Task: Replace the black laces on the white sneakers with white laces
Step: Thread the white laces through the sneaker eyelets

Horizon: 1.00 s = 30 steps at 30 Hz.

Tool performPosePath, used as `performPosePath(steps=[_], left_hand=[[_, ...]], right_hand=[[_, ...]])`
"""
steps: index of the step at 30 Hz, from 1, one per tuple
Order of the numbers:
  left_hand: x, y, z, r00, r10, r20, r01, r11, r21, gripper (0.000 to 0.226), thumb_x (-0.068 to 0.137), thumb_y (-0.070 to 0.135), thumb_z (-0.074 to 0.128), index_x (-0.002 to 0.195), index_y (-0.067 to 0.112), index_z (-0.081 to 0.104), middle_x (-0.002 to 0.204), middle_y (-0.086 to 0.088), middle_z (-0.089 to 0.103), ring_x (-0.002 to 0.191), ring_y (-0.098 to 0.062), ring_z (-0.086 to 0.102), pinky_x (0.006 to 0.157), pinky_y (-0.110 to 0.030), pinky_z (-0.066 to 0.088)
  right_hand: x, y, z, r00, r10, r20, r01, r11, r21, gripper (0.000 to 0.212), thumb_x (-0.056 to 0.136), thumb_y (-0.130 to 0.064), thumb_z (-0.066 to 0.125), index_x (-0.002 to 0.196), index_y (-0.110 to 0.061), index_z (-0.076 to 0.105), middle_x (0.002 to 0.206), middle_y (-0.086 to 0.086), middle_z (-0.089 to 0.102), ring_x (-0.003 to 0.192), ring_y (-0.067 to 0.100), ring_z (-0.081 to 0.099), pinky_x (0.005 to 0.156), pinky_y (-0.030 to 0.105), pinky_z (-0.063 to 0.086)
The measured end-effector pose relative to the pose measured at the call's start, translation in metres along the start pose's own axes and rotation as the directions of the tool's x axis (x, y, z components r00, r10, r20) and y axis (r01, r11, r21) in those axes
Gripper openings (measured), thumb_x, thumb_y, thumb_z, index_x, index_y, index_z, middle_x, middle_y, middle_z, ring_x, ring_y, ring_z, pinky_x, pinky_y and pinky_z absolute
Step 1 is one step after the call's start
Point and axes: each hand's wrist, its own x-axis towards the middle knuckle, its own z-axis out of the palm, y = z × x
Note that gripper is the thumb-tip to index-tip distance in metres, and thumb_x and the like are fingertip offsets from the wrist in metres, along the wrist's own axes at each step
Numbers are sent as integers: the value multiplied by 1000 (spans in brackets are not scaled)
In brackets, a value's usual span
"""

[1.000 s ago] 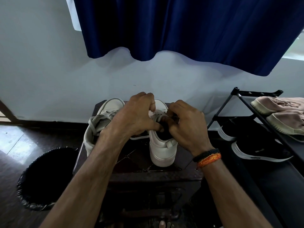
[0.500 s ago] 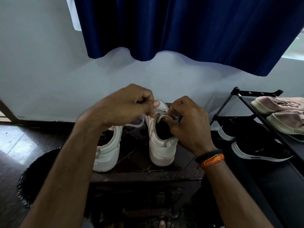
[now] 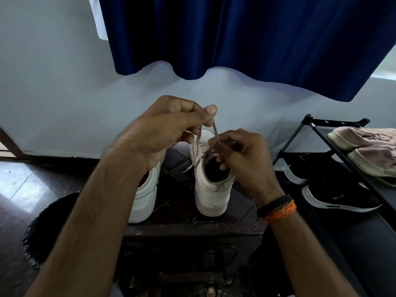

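A dark bin (image 3: 49,228) stands on the floor at far left, just below the desk's left edge (image 3: 192,229). On the desk the left sneaker (image 3: 145,196) sits partly hidden under the forearm, near that edge. The left hand (image 3: 165,129) has risen from down at the shoe's collar a second ago to well above it, thumb and forefinger pinching the white lace (image 3: 215,130), which now runs taut and short across to the right hand (image 3: 246,159). That hand pinches the same lace just over the right sneaker (image 3: 212,183), where before it held the tongue area. No black lace shows on either shoe, so I judge this as slack being drawn through the top eyelets of the second shoe, late in the task. The right sneaker's heel stands close to the desk's front edge, so a hard pull toward the body could tip it off. Open air above and behind the shoes leaves room to draw the lace upward. At right, the shoe rack (image 3: 321,133) with dark and pink shoes crowds the right elbow's side
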Motion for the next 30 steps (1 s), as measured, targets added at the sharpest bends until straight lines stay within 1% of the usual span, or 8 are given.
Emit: performPosePath(steps=[4,7,9,12,16,21,27,30], left_hand=[[-3,5,-12,999,20,29,-16,988,-151,26,92,29,66,76,9,69,91,-7,70,74,-13,59,68,-26,52],[-2,5,-14,999,36,15,-30,958,-285,23,91,26,65,76,8,66,92,-11,69,78,-14,64,71,-23,55],[-1,5,-7,999,36,27,-22,911,-413,20,91,23,63,79,7,63,92,-11,70,81,-16,66,75,-24,56],[1,6,9,997,21,75,29,793,-609,17,91,21,60,81,7,61,91,-11,71,81,-16,67,76,-25,57],[5,3,19,998,-56,25,57,687,-724,20,97,15,59,80,4,62,92,-15,73,84,-17,69,77,-26,59],[11,-6,16,994,-79,-79,13,785,-619,21,99,10,59,79,2,63,94,-17,72,86,-21,72,80,-26,58],[13,-10,22,993,-60,-102,2,870,-493,18,97,8,62,82,-2,62,91,-18,72,87,-26,73,86,-31,60],[13,-15,12,991,-89,-104,70,982,-173,22,94,12,68,81,-6,66,89,-22,73,81,-25,70,80,-30,61]], right_hand=[[1,3,-2,994,94,-49,-89,991,100,11,93,-14,72,83,-13,77,70,1,71,52,20,67,56,39,59],[2,0,-1,990,144,-13,-135,952,276,9,93,-6,70,86,-6,75,70,5,71,57,19,66,56,34,55],[2,-5,-2,994,104,45,-113,908,404,10,90,7,65,92,0,73,80,13,72,66,21,67,58,30,53],[2,-10,-5,985,-37,168,-45,888,458,36,81,21,58,107,-3,69,93,10,74,77,35,70,63,32,55],[2,-11,-11,947,-49,317,-130,845,519,32,83,8,52,111,1,67,98,16,75,83,34,67,66,33,55],[4,-14,-30,898,42,437,-352,665,659,48,95,-28,47,130,3,60,110,28,70,89,33,67,72,33,58],[1,-12,-33,927,105,360,-256,878,404,30,82,-9,75,112,-3,73,100,19,76,90,25,74,81,29,60],[-1,-12,-32,952,130,278,-225,912,342,15,88,-2,72,102,-2,76,95,14,78,88,21,75,84,30,61]])
